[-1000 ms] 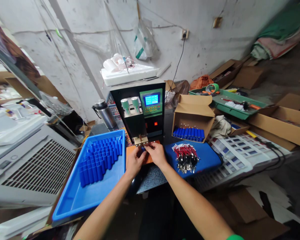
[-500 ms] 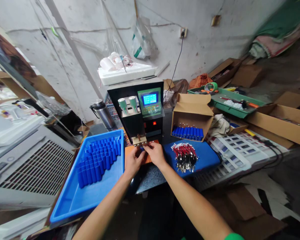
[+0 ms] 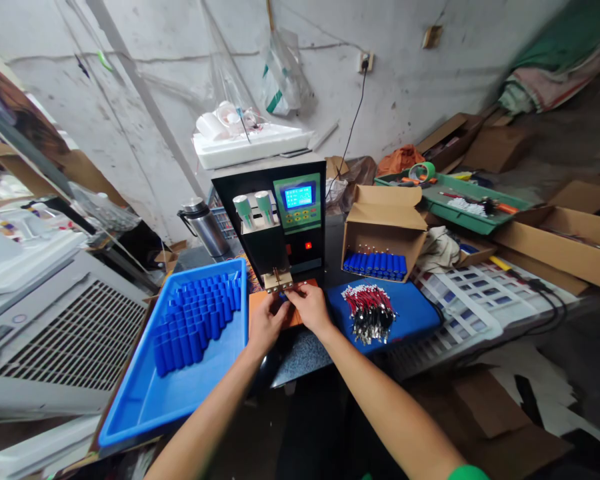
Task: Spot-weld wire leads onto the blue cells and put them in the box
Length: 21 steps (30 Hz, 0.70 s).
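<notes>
A black spot welder [image 3: 265,250] with a lit blue screen [image 3: 300,195] stands in front of me. Under its copper electrode pins [image 3: 277,275], both my hands meet over an orange block [image 3: 295,320]. My left hand [image 3: 267,325] is closed, thumb and fingers pinching a blue battery cell [image 3: 283,298] that is mostly hidden. From the other side my right hand [image 3: 310,307] has its fingertips closed at the same cell, close to the electrodes. Whether a lead or tab lies between the fingers is too small to tell.
At left, a blue tray [image 3: 130,413] holds many upright blue cells [image 3: 195,323]. To the right, red and black wire leads [image 3: 369,312] lie on a blue pad [image 3: 415,320]. Behind them stands a cardboard box [image 3: 385,210] of cells. A steel flask [image 3: 205,228] is beside the welder.
My hands stay in the same place at the electrodes, with hardly any finger movement. The view has shifted very slightly.
</notes>
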Each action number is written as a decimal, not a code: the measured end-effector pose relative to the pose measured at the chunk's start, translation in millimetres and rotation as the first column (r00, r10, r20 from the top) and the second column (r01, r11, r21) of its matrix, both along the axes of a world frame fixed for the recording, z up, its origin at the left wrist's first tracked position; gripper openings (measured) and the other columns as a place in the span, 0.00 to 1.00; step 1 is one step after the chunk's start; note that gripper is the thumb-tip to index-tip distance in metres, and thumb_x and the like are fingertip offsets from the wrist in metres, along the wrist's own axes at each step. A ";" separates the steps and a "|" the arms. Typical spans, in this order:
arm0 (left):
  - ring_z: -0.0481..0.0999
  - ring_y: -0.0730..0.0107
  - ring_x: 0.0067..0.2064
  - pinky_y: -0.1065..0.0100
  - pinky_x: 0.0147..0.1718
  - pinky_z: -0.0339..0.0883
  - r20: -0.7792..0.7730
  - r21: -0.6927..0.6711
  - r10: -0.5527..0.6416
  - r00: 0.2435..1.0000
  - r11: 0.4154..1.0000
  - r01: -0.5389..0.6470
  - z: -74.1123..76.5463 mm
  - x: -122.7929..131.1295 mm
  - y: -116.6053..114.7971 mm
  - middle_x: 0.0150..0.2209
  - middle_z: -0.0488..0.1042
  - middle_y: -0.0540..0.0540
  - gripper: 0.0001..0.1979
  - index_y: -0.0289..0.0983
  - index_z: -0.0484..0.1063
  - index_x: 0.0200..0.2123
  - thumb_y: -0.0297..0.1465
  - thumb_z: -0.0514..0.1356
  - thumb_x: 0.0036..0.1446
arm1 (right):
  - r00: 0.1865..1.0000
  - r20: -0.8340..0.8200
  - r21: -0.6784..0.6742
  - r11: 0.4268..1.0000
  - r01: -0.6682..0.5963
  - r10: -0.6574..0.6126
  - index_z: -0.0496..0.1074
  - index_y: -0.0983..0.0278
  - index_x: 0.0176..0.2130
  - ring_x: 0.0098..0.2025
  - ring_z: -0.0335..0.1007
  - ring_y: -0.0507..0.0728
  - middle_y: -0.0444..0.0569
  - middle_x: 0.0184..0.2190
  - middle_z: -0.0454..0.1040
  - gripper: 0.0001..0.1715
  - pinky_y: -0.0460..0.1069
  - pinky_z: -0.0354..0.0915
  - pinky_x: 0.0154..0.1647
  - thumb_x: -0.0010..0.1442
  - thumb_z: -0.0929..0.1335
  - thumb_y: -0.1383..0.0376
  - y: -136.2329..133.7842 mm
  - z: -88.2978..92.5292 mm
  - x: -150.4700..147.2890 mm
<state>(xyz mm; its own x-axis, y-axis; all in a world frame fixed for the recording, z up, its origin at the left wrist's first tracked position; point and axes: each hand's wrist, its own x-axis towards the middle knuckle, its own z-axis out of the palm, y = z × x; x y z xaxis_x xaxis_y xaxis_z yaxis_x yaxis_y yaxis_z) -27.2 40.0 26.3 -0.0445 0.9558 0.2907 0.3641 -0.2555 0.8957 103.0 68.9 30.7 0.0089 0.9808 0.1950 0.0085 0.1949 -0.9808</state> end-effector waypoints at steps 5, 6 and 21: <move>0.79 0.63 0.42 0.62 0.44 0.73 -0.001 -0.027 0.003 1.000 1.000 -0.003 1.0 0.6 -0.9 0.43 0.80 0.44 0.20 0.35 0.73 0.49 0.40 0.61 0.57 | 0.999 -0.026 -0.017 0.999 -0.031 0.031 0.79 0.63 0.33 0.37 0.77 0.60 0.51 0.33 0.81 0.09 0.51 0.70 0.39 0.56 0.71 0.60 2.3 -2.0 0.6; 0.79 0.63 0.42 0.62 0.44 0.73 -0.002 -0.026 -0.002 1.000 1.000 0.002 1.3 0.8 -1.1 0.44 0.80 0.43 0.20 0.35 0.73 0.49 0.40 0.61 0.57 | 0.998 -0.035 -0.017 0.999 -0.050 0.049 0.79 0.63 0.33 0.37 0.77 0.60 0.51 0.34 0.81 0.09 0.51 0.70 0.40 0.57 0.71 0.60 2.7 -2.6 1.6; 0.78 0.66 0.38 0.64 0.42 0.72 -0.035 0.007 0.002 0.999 1.000 -0.001 1.8 0.2 -0.4 0.36 0.78 0.46 0.14 0.36 0.74 0.42 0.38 0.61 0.56 | 0.976 0.113 -0.047 0.982 -0.184 0.188 0.74 0.65 0.28 0.30 0.72 0.55 0.47 0.27 0.77 0.09 0.48 0.66 0.33 0.54 0.71 0.61 -1.2 -11.2 21.5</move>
